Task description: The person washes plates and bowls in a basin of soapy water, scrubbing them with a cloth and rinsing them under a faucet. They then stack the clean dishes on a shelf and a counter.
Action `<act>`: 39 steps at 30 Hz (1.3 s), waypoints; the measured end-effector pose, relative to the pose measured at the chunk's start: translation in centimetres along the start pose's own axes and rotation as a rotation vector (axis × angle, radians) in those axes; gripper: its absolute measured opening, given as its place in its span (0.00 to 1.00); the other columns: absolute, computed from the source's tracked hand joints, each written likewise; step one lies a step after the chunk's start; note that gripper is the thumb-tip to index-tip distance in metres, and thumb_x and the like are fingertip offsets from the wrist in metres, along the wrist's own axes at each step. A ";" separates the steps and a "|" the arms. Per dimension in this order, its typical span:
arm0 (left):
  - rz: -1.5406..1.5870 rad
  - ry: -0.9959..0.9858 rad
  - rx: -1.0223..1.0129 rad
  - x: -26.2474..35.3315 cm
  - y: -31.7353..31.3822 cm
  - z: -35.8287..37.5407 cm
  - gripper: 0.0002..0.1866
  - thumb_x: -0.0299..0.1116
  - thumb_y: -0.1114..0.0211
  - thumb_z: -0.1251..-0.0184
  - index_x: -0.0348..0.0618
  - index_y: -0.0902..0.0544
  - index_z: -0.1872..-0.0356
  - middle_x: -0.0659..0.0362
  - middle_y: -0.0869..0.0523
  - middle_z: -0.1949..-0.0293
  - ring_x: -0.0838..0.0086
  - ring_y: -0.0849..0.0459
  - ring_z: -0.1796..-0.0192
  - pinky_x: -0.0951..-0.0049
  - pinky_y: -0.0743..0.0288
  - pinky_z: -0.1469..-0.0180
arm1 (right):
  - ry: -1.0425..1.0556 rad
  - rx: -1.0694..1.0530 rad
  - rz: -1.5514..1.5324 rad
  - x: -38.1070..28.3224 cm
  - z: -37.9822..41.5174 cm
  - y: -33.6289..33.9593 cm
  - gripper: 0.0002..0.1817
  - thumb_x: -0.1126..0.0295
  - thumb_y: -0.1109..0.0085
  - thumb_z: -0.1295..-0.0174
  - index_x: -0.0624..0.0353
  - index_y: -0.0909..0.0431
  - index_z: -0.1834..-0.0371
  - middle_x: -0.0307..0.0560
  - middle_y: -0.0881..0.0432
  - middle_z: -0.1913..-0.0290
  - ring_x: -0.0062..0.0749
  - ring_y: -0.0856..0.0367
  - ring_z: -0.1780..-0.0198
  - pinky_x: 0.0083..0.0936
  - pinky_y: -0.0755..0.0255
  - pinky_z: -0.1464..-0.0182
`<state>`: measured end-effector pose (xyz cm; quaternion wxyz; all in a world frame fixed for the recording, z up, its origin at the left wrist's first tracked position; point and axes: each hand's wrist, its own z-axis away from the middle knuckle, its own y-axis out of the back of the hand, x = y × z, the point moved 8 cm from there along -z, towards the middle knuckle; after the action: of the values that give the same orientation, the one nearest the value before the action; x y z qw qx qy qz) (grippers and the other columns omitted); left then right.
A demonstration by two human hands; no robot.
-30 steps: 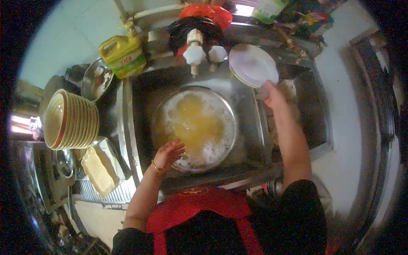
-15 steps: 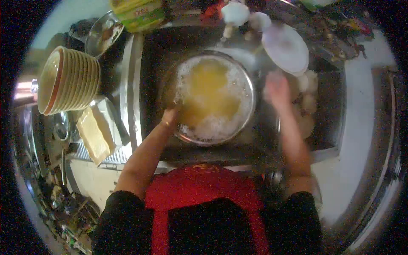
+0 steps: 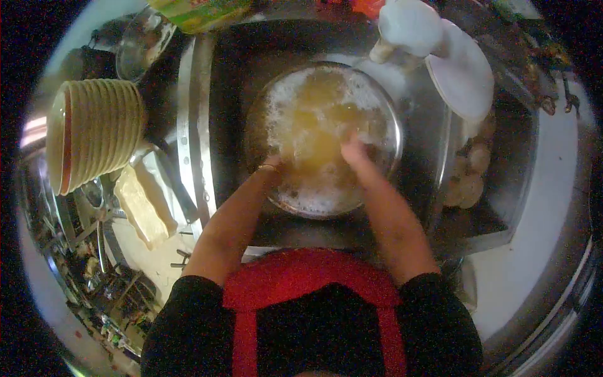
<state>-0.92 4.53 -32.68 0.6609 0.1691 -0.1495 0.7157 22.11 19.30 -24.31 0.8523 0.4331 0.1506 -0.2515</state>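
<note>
A wide metal basin [image 3: 399, 135] of cloudy yellowish water [image 3: 317, 141] with white foam stands in the sink. My left hand [image 3: 275, 162] is dipped in at the basin's left side, and its fingers are hidden under the water. On the right of the basin, my right hand [image 3: 354, 148] also reaches into the water. It is blurred, and its fingers are mostly submerged. Whatever either hand might hold below the surface does not show.
On the left rise a stack of cream bowls [image 3: 97, 129] and a cream rectangular dish [image 3: 143, 207]. At the upper right are a white bowl [image 3: 408, 28] and a white oval plate [image 3: 468, 72]. Several round pale pieces [image 3: 465, 188] lie in the right sink compartment [image 3: 505, 207].
My right hand has moved left, from near the sink divider into the basin's water. My left hand stays in the water at the left. The whole view has shifted slightly.
</note>
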 end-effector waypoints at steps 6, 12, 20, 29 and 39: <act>0.011 -0.262 0.055 4.9 -1.1 7.2 0.23 0.46 0.37 0.47 0.38 0.22 0.56 0.57 0.19 0.58 0.63 0.21 0.56 0.65 0.27 0.55 | 0.168 -0.047 0.111 -3.7 1.5 1.6 0.31 0.69 0.49 0.50 0.62 0.41 0.40 0.62 0.37 0.40 0.55 0.39 0.39 0.42 0.43 0.38; 0.601 -0.014 0.162 8.4 -1.4 11.4 0.28 0.39 0.30 0.52 0.39 0.28 0.49 0.55 0.21 0.55 0.63 0.21 0.55 0.63 0.26 0.54 | 0.300 -0.110 0.308 -7.3 3.6 0.8 0.30 0.70 0.47 0.51 0.59 0.38 0.41 0.62 0.34 0.42 0.55 0.37 0.41 0.42 0.42 0.39; 0.267 -0.549 0.356 13.4 2.4 16.6 0.25 0.34 0.31 0.55 0.38 0.27 0.53 0.56 0.20 0.58 0.67 0.22 0.55 0.70 0.28 0.56 | 0.337 -0.285 -0.553 -14.0 11.1 -0.9 0.19 0.67 0.46 0.45 0.59 0.29 0.50 0.58 0.26 0.51 0.52 0.30 0.47 0.41 0.37 0.44; 0.101 -0.648 0.185 14.6 1.2 22.5 0.23 0.26 0.38 0.56 0.38 0.27 0.53 0.60 0.22 0.60 0.73 0.22 0.60 0.74 0.26 0.61 | 0.521 0.184 -0.692 -15.0 6.0 1.0 0.20 0.70 0.52 0.42 0.56 0.31 0.44 0.57 0.35 0.40 0.53 0.41 0.37 0.43 0.48 0.36; 0.313 -0.699 0.062 16.2 -0.9 20.3 0.20 0.22 0.42 0.53 0.36 0.27 0.54 0.56 0.22 0.62 0.68 0.21 0.61 0.69 0.25 0.62 | 0.833 0.295 -0.007 -18.2 13.1 6.0 0.24 0.72 0.47 0.47 0.63 0.33 0.45 0.54 0.30 0.44 0.48 0.33 0.43 0.36 0.37 0.43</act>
<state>-0.28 10.23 -7.39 0.4473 0.3982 -0.3681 0.7112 10.95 17.06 -4.13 0.6471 0.6140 0.4454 -0.0773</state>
